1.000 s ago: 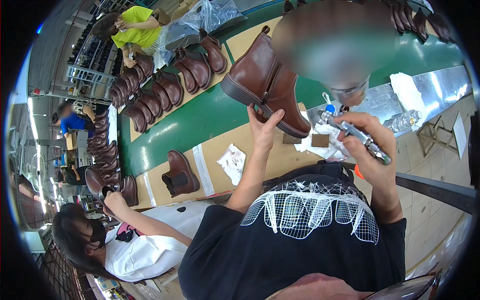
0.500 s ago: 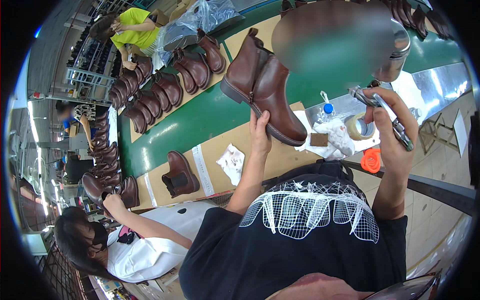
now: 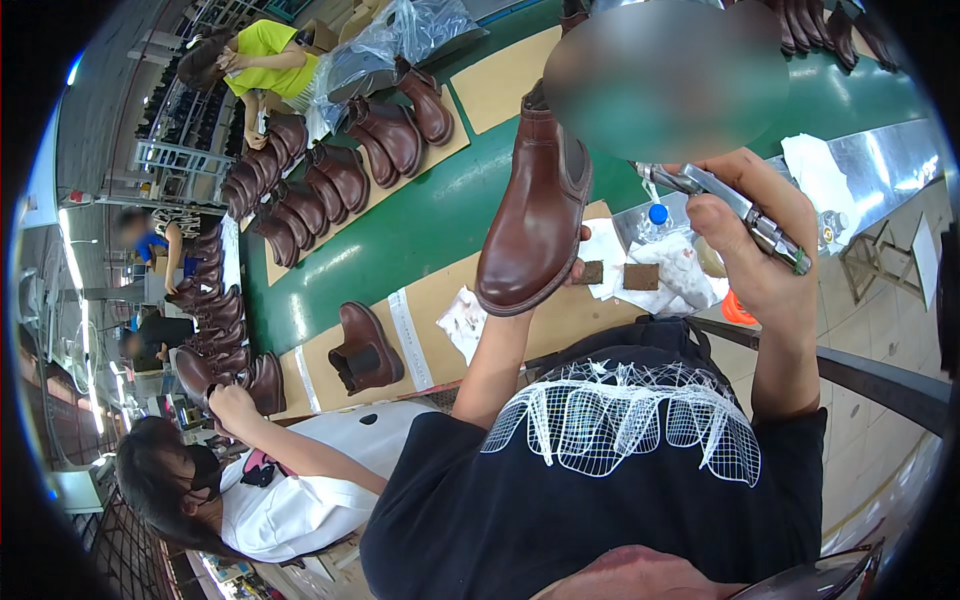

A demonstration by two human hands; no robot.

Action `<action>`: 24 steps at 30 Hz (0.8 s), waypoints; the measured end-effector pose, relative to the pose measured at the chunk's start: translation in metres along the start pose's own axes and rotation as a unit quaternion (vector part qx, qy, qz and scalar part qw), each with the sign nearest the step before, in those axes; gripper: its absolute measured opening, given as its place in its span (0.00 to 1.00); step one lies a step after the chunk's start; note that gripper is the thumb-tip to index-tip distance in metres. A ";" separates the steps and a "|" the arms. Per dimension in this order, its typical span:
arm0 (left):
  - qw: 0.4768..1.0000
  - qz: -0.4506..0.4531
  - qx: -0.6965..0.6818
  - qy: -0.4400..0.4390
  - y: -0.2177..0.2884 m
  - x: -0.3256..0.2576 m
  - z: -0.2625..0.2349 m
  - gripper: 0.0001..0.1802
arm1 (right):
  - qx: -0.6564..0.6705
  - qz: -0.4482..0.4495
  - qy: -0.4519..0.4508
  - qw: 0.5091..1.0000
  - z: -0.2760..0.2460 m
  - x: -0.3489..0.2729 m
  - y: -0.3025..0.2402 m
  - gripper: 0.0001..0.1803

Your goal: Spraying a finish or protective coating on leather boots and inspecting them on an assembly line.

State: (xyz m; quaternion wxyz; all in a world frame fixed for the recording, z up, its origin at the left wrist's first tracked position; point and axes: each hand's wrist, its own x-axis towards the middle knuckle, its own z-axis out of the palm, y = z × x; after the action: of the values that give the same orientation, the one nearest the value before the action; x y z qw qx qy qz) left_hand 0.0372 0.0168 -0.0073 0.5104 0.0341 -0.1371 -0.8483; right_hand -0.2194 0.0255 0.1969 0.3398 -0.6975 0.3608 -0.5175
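One brown boot (image 3: 535,215) is up in the air, held from beneath by the left hand (image 3: 577,262), whose fingers are mostly hidden behind it. Its long axis runs nearly upright: toe down toward the person, shaft opening up and away. The right hand (image 3: 765,240) is wrapped closed around one slim metal tool (image 3: 735,212), tip aimed at the boot. Below lies the green belt (image 3: 400,225), with one lone boot (image 3: 365,348) on cardboard and two small brown pads (image 3: 625,275) (beside white rags). A co-worker's hand (image 3: 232,400) grips another boot at the left.
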 end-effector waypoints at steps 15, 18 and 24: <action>0.962 -0.099 -0.222 -0.123 0.011 0.015 0.007 0.39 | -0.079 0.027 -0.028 0.996 -0.001 -0.017 -0.002 0.15; 0.965 -0.096 -0.210 -0.125 0.013 0.019 0.008 0.39 | -0.099 0.024 -0.040 0.994 0.000 -0.022 -0.001 0.15; 0.960 -0.098 -0.219 -0.143 0.015 0.022 0.007 0.38 | -0.116 0.094 -0.095 0.984 -0.007 -0.030 0.003 0.21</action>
State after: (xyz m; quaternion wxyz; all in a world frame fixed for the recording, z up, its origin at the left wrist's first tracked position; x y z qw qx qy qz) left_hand 0.0383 -0.0080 0.0058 0.3947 -0.1866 -0.0155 -0.8995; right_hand -0.2322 0.0489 0.1822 0.3366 -0.7413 0.4486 -0.3687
